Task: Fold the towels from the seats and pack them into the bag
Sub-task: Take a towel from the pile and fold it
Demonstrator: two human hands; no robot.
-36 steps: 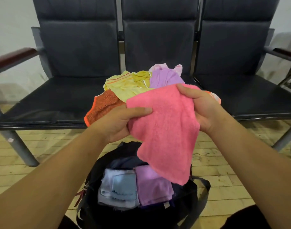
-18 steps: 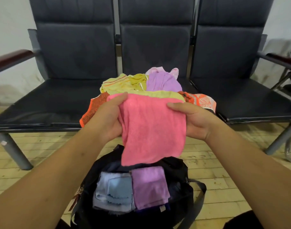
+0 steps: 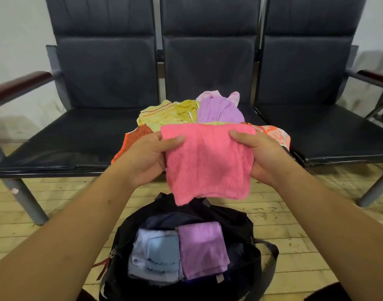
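Two hands hold up a pink towel over the open black bag. The left hand pinches its left edge and the right hand pinches its right edge. A blue towel and a purple towel lie folded in the bag. More towels sit piled on the middle seat.

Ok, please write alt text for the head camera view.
The left hand and right hand hold a pink terry towel above an open black bag containing a folded light-blue towel and a folded purple towel; crumpled towels lie on the black seats behind.
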